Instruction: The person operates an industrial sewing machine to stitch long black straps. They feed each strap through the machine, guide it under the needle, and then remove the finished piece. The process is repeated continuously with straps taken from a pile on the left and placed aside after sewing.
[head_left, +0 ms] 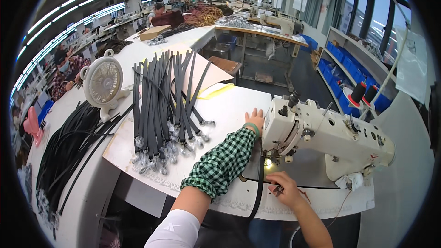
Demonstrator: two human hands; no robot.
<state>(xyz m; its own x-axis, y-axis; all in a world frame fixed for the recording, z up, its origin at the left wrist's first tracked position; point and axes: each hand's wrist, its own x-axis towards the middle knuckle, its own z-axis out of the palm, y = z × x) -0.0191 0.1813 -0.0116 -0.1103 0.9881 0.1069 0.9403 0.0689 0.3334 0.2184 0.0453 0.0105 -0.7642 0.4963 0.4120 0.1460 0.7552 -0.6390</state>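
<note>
A white sewing machine [330,131] stands at the right of the white table, its small lamp lit by the needle. A black strap [259,188] runs from the needle area toward me and over the table's front edge. My left hand [255,121] lies beyond the machine's head, fingers spread on the tabletop; its checked green sleeve passes left of the needle. Just right of the strap, my right hand [285,190] has its fingers closed round a small dark metal tool, which looks like thread snips [278,190] and is partly hidden.
Black straps with plastic-wrapped metal ends [158,105] are heaped left of my arm; more straps [73,147] lie farther left. A white fan [104,85] stands between them. Thread cones [357,93] sit behind the machine, near shelves of blue bins [337,59]. Other people work at the far left.
</note>
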